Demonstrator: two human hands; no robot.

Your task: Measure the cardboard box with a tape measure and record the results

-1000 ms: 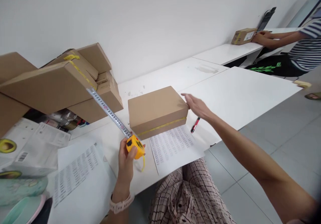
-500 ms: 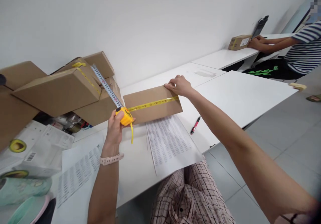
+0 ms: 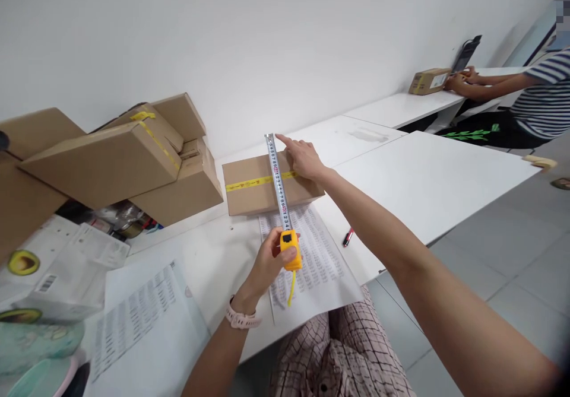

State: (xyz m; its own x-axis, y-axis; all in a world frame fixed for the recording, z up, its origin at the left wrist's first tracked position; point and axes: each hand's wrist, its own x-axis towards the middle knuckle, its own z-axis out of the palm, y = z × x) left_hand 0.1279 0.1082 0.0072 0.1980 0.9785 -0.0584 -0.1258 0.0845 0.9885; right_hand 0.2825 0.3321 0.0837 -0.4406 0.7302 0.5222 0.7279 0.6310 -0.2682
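A yellow tape measure (image 3: 291, 257) is gripped in my left hand (image 3: 263, 266), which wears a pale pink band at the wrist. Its silver blade (image 3: 279, 186) runs away from me across the top of a brown cardboard box (image 3: 247, 198) with yellow tape along it. My right hand (image 3: 306, 159) rests over the box's right part, index finger stretched out beside the blade's hooked end. The other fingers are partly bent and hold nothing. Under the box's near side lie printed sheets (image 3: 316, 260). A short yellow strap hangs from the tape measure.
More cardboard boxes (image 3: 102, 159) are stacked at the left. Below them are a white avocado-printed box (image 3: 66, 266) and a printed sheet (image 3: 138, 320). A red pen (image 3: 348, 237) lies right of the papers. Far right, a person in a striped shirt (image 3: 541, 97) handles a small box (image 3: 430, 81).
My left hand has swung the tape measure right, from beside the box to across it. My right hand has moved left from the box's far right corner and stretched its index finger toward the blade's end.
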